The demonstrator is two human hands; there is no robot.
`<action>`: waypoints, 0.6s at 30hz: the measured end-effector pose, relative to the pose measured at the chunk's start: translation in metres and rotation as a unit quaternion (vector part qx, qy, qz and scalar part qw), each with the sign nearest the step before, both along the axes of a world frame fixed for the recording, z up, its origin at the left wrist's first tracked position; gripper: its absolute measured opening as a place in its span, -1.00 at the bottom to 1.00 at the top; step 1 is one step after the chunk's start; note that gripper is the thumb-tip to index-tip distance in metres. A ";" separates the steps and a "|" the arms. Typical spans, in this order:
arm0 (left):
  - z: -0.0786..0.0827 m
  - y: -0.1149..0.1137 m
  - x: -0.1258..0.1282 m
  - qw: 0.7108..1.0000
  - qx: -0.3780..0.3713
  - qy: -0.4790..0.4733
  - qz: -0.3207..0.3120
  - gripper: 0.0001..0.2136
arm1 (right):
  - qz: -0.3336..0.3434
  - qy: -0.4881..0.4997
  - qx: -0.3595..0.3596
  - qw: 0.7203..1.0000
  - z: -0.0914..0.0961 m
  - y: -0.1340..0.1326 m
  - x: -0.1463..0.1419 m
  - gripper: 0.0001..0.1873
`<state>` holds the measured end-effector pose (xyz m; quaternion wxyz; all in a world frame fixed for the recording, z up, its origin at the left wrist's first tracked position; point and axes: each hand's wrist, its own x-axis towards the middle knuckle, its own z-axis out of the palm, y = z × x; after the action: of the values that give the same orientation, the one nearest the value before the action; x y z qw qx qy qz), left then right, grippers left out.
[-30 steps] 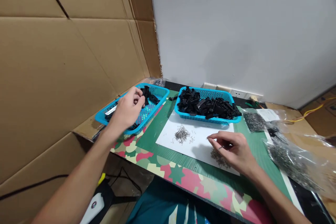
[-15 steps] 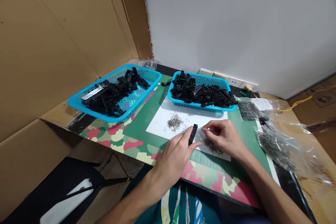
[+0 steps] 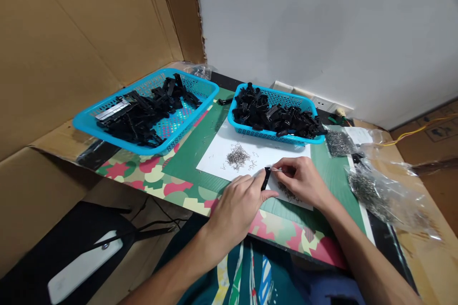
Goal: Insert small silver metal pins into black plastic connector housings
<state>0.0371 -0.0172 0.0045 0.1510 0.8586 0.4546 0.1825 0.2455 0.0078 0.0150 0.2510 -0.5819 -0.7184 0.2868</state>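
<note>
As left hand curls, right hand pinches

This appears to be a makeshift assembly workshop: blue baskets of black plastic parts, a heap of small metal pieces on white paper and hardware in clear bags share a table beside cardboard sheeting and a wall with sockets.

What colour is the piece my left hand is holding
The piece in your left hand is black; the head view shows it.
</note>
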 end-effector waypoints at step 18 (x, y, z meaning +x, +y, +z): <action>0.001 -0.001 0.001 1.000 0.015 -0.002 0.000 -0.63 | 0.030 -0.116 0.104 0.987 -0.005 -0.005 -0.003 -0.79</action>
<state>0.0386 -0.0184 0.0052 0.1394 0.8605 0.4512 0.1909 0.2423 0.0032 0.0103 0.2164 -0.5599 -0.7858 0.1488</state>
